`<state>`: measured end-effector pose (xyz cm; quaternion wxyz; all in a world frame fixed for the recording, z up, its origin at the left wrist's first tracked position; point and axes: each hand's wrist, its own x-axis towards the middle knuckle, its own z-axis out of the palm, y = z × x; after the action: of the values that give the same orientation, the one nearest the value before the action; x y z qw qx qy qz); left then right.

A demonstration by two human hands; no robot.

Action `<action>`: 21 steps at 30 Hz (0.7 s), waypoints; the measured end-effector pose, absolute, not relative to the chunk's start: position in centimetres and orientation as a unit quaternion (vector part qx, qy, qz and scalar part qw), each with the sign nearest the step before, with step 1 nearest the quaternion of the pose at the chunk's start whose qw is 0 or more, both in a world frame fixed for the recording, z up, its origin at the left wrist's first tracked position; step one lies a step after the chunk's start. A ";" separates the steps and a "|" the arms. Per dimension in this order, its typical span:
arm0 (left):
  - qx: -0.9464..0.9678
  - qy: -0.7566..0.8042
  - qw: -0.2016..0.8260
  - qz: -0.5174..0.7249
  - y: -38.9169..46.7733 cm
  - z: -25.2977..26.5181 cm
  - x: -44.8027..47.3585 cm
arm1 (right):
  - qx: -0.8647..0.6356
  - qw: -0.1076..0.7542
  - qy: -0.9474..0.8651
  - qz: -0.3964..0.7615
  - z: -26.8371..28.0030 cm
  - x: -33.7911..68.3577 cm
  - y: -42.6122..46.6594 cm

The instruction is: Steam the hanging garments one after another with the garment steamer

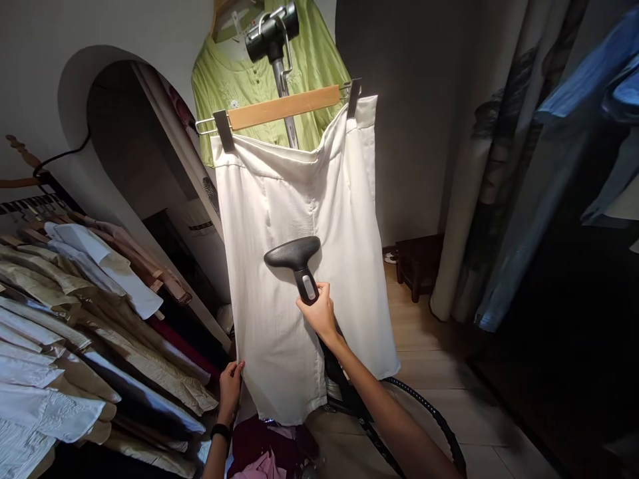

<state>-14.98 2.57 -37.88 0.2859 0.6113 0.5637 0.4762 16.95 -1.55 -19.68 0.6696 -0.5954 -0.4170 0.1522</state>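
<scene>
White wide-cut bottoms (279, 319), a skirt or loose trousers, hang by the waistband from a wooden clip hanger (285, 108). Around the handle of a black garment steamer head (294, 256) my right hand (320, 311) is closed. The steamer head lies against or just before the front of the white cloth, near its middle. Low on the left, my left hand (231, 386) pinches the cloth's side edge. Behind the hanger, a green blouse (219, 86) hangs on the steamer's metal pole (290, 132).
A rack of hanging clothes (100, 313) fills the left side. An arched mirror (144, 146) stands behind it. Purple and pink cloth (259, 452) lies below. The black steamer hose (429, 406) curves across the floor. A dark wooden stool (419, 266) and curtains (474, 173) are at right.
</scene>
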 end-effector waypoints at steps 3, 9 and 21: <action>0.613 0.566 0.276 0.477 2.2 -37.5 -15.0 | -0.604 0.645 -0.439 0.163 -21.5 16.8 -1.5; 0.612 0.567 0.281 0.475 2.0 -37.2 -14.8 | -0.600 0.611 -0.484 0.183 -25.8 16.1 -1.7; 0.631 0.568 0.253 0.464 2.8 -37.7 -14.9 | -0.653 0.565 -0.452 0.226 -33.7 15.6 -3.3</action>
<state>-14.90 2.83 -37.68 0.2529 0.6311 0.5676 0.4643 15.62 -3.33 -33.65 0.5647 -0.6529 -0.4516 0.2257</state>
